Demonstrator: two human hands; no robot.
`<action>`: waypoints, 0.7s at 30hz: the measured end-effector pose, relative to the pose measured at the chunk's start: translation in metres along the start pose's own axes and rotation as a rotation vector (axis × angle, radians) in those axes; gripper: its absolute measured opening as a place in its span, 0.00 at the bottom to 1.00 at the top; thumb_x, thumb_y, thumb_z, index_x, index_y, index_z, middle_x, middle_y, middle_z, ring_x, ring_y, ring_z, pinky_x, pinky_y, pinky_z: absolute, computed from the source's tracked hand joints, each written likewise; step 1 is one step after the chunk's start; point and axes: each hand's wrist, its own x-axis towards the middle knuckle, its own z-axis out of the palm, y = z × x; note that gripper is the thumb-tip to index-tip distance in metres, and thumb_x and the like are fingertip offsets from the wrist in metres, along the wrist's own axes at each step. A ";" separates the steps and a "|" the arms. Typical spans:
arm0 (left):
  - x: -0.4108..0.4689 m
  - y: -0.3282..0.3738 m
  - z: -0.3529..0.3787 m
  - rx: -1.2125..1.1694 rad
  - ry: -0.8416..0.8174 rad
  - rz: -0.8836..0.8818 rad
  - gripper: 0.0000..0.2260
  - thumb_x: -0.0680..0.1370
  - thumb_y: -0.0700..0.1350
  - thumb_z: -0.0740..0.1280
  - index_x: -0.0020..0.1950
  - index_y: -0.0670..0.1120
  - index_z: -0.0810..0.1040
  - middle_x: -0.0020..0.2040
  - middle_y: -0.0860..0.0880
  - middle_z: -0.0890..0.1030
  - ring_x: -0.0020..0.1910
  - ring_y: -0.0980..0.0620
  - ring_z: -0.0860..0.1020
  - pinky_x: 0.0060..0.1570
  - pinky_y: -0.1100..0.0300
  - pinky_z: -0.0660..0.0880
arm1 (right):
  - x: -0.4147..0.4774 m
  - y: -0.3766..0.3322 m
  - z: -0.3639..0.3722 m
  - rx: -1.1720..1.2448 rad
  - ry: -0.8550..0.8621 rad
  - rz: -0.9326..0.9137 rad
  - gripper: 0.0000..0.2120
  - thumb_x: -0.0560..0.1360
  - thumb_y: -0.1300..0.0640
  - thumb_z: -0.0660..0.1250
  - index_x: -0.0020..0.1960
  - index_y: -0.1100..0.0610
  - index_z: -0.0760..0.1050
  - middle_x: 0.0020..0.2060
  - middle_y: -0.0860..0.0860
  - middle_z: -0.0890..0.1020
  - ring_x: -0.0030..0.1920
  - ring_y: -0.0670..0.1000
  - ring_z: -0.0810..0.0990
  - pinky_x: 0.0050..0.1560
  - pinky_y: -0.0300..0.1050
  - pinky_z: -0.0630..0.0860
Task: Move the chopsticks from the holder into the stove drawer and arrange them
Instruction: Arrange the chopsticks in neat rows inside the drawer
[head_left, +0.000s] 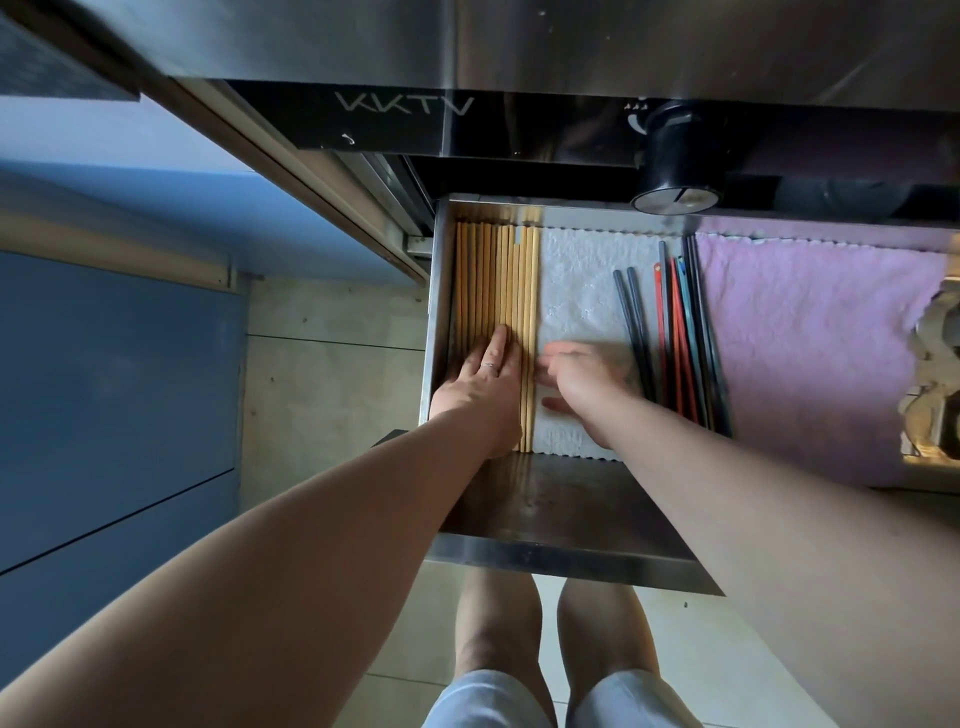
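Observation:
The steel stove drawer (550, 551) stands pulled out below the stove front. Several wooden chopsticks (493, 280) lie side by side in a row along its left wall. My left hand (485, 384) lies flat on their near ends, fingers straight. My right hand (582, 382) rests on the white cloth (587, 280) just right of the row, its fingers blurred and pointing left towards the outermost wooden chopstick. Several dark, red and teal chopsticks (675, 338) lie to the right of that hand. No holder is in view.
A pink cloth (810, 353) lines the drawer's right part. A black stove knob (675, 171) juts out above the drawer's back. A carved pale object (935, 374) sits at the far right edge. Blue cabinet fronts (114, 395) stand to the left; my legs are under the drawer.

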 end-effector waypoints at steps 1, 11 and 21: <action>0.000 0.000 0.000 0.008 0.021 -0.003 0.38 0.78 0.37 0.59 0.80 0.50 0.39 0.77 0.54 0.30 0.79 0.49 0.42 0.71 0.46 0.60 | -0.001 0.000 0.001 0.008 -0.012 0.003 0.19 0.76 0.59 0.58 0.64 0.48 0.76 0.56 0.50 0.80 0.54 0.53 0.80 0.56 0.55 0.80; 0.006 0.018 -0.005 -0.275 0.224 -0.116 0.27 0.77 0.39 0.61 0.76 0.46 0.59 0.72 0.44 0.63 0.70 0.43 0.64 0.64 0.48 0.68 | -0.004 0.002 -0.004 0.006 0.015 -0.028 0.19 0.77 0.62 0.55 0.62 0.49 0.77 0.50 0.53 0.83 0.52 0.54 0.82 0.53 0.54 0.81; 0.012 0.017 -0.011 -0.400 0.156 -0.108 0.29 0.75 0.36 0.60 0.76 0.48 0.61 0.70 0.43 0.66 0.67 0.42 0.70 0.62 0.45 0.73 | 0.000 -0.001 -0.007 -0.073 0.084 -0.157 0.15 0.76 0.60 0.60 0.58 0.50 0.80 0.51 0.50 0.83 0.51 0.53 0.82 0.55 0.53 0.80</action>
